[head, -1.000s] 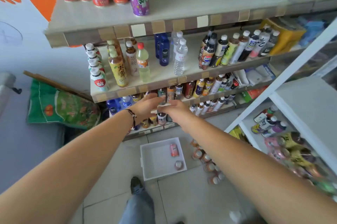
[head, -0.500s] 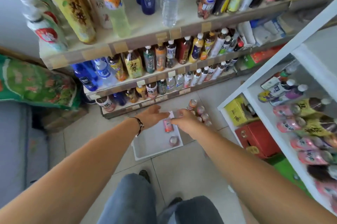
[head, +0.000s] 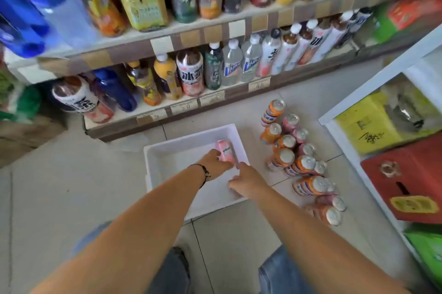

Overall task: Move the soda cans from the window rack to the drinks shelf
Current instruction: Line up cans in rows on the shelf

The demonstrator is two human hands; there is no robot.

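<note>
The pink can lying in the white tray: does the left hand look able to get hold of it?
Probably yes. The left hand already reaches into the white tray, its fingers at the pink can, with nothing between them. Whether they actually grip it is hard to tell.

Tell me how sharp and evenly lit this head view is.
Head view: motion blur smears the bottles at top left; wide-angle bending curves the shelf; the tray is washed out by soft daylight; the cans read fairly clearly.
</note>
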